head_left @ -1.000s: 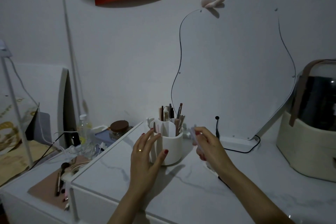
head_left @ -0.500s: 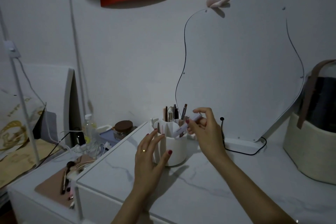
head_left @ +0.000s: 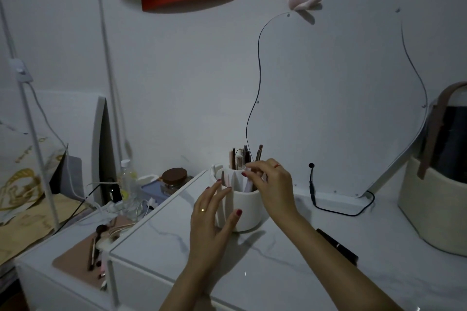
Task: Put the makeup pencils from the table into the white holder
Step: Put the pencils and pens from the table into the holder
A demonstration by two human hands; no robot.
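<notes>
**Head view: my pencil goes into the holder**

My right hand (head_left: 273,184) hides most of the pale pencil (head_left: 249,185) pinched in its grip. The pencil's tip is down in the white holder (head_left: 246,207), beside other pencils (head_left: 243,156). My left hand (head_left: 211,219) rests open on the holder's side. Half a second ago the pencil was above the rim. A dark pencil (head_left: 337,246) lies on the surface (head_left: 278,267).

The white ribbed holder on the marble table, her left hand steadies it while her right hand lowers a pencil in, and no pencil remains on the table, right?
Not quite: a dark makeup pencil lies on the marble table, right of the right arm, in the head view.
</notes>
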